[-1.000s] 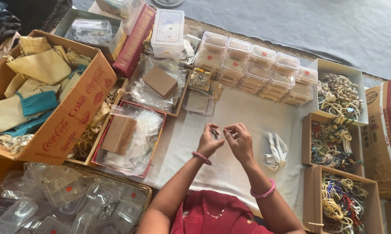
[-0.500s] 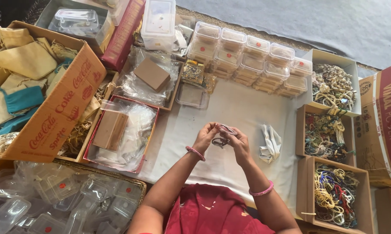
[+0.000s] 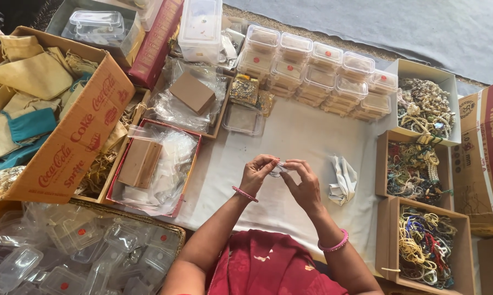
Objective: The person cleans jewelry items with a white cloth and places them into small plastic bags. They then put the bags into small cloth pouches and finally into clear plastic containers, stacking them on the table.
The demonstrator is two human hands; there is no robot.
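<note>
Clear glossy plastic in the stacked lidded boxes (image 3: pixel 317 74) and in the loose empty cases (image 3: pixel 66 251). Thin, crinkled, shiny film in the small pouch (image 3: pixel 278 168) pinched between left hand (image 3: pixel 255 173) and right hand (image 3: pixel 303 183) (contents too small to tell). Matt, smooth pale cloth over the surface (image 3: pixel 290 136). Matt brown cardboard in the open trays (image 3: pixel 385 164), filled with glinting beaded jewellery (image 3: pixel 421 109). Soft, dull fabric in the cream bags (image 3: pixel 28 71). Printed matt cardboard for the big red carton (image 3: pixel 77 147).
</note>
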